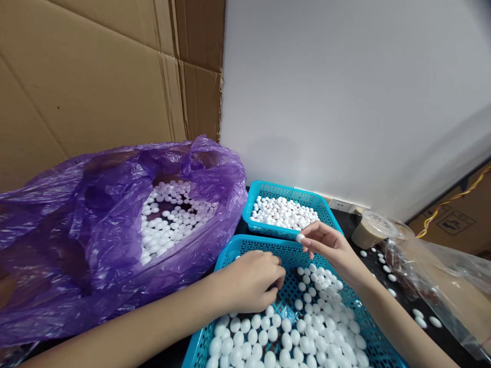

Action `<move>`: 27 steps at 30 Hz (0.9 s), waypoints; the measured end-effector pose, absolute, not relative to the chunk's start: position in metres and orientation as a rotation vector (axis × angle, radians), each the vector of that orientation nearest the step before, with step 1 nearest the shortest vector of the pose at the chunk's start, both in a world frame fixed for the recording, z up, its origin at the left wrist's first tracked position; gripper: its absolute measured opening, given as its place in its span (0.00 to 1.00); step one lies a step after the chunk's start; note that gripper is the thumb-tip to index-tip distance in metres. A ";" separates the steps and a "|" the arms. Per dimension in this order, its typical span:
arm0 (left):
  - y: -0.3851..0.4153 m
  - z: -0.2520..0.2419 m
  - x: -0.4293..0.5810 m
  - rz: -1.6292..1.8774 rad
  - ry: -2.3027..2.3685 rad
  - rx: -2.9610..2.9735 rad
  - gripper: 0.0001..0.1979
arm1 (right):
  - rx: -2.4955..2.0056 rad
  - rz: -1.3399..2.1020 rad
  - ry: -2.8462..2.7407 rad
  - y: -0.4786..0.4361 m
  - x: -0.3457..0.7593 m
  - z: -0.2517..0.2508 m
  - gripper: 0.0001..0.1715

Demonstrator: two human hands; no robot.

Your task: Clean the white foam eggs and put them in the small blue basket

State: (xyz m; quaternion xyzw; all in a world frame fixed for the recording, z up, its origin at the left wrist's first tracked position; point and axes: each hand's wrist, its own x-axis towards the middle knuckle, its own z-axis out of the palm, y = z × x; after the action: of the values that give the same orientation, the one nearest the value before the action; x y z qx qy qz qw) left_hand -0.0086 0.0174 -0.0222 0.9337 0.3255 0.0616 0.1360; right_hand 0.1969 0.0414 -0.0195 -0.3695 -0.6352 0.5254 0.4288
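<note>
My right hand (322, 244) pinches a small white ball (300, 238) between thumb and fingertips, above the back rim of the near blue basket (236, 243). Over the left part of that basket, my left hand (255, 281) is curled palm down with its fingers bent inward. Whatever it may hold is hidden under the fingers. Many loose white balls (326, 327) lie in the near basket, mostly at its front and right. Just behind stands a second blue basket (251, 197) with a pile of white balls (286, 213), some showing reddish-brown spots.
On the left, an open purple plastic bag (111, 204) holds more white balls (172, 222). Cardboard (115, 66) stands behind it. To the right are a lidded cup (368, 232), stray white balls (420, 319) on the dark table and a clear plastic bag (441, 276). A wall (326, 92) closes the back.
</note>
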 end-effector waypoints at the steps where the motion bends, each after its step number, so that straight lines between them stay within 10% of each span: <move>1: 0.017 -0.022 -0.009 0.160 0.941 2.702 0.07 | -0.925 1.310 -1.590 0.041 0.197 -0.019 0.06; 27: 0.018 -0.021 -0.008 0.105 0.939 2.718 0.04 | -0.939 1.325 -1.622 0.040 0.196 -0.018 0.06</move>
State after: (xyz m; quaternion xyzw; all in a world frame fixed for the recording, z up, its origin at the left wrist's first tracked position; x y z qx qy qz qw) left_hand -0.0082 0.0178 -0.0211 0.9363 0.3235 0.0363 0.1315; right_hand 0.1960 0.0401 -0.0182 -0.3731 -0.6442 0.5264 0.4108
